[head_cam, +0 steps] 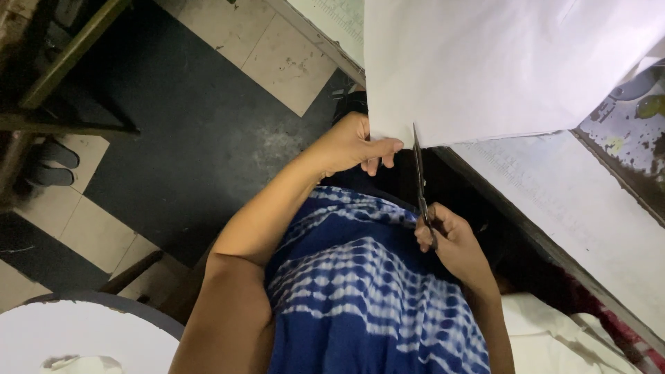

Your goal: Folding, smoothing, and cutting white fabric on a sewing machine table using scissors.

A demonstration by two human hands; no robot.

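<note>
Head view: scissors (421, 181) upright, tips at white cloth (499, 69) edge

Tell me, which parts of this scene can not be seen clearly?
Head view only:
- White cloth: cut off by the top and right edges.
- Scissors: handles hidden inside the right hand; blade tips hard to separate against the cloth.
- Left hand: fingertips hidden behind the cloth edge.
- Table: mostly covered by cloth.
</note>
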